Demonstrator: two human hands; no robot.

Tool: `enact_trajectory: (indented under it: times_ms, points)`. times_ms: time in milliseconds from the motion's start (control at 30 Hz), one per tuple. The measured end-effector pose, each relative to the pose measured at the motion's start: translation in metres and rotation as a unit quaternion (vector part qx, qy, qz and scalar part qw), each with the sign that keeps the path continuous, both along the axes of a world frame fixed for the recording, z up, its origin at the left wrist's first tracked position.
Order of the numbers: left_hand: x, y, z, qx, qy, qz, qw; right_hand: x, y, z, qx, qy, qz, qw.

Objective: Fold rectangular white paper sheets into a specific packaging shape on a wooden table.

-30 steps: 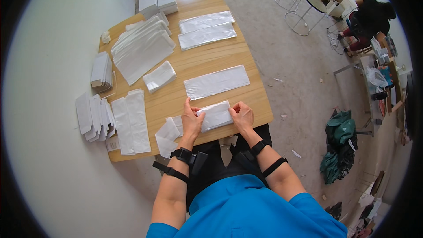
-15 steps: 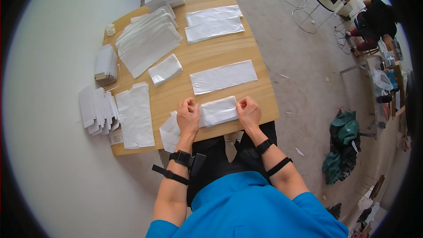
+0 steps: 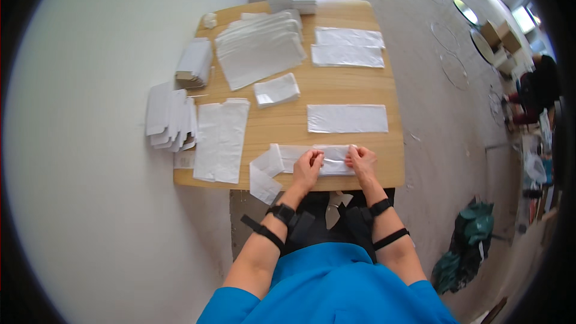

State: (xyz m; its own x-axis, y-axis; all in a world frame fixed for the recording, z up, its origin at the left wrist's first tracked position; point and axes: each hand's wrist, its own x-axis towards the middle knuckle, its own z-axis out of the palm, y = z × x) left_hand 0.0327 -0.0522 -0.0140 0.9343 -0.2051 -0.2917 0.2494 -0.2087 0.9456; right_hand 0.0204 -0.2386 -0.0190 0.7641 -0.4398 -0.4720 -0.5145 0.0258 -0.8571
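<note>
A thin white plastic bag, folded into a long strip, lies along the near edge of the table. My left hand is closed in a pinch on the strip's middle. With fingertips together, my right hand grips its right end. A wrinkled, bent white sheet lies left of my left hand, and its lower corner hangs over the table edge. Just beyond my hands rests a flat folded white bag. Whether the strip and the bent sheet are one piece, I cannot tell.
The wooden table also bears a fanned pile of white bags, a small folded stack, flat bags and two strips. White cartons stand along the left, by the wall. A person sits far right.
My view has turned, shifting the table rightward in the picture. My left hand has come in from the strip's left side to its middle, nearer my right hand. More of the strip shows.
</note>
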Motion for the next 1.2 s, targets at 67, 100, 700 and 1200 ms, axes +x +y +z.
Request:
enact_trajectory:
  times_ms: [67,100,700,1200]
  points:
    - [-0.031,0.01,0.028,0.064,-0.12,0.118,0.984,-0.01,-0.004,0.009,0.003,-0.019,0.005,1.0]
    - [-0.048,0.031,0.029,0.085,-0.113,0.187,0.972,-0.014,0.003,0.028,-0.119,-0.085,0.034,0.989]
    - [-0.097,0.138,-0.007,-0.202,0.21,0.361,0.886,-0.061,0.194,0.0,0.35,0.205,0.095,0.909]
    - [-0.061,0.094,0.061,0.33,-0.322,0.009,0.887,-0.06,0.014,0.083,-0.091,-0.157,0.118,0.976]
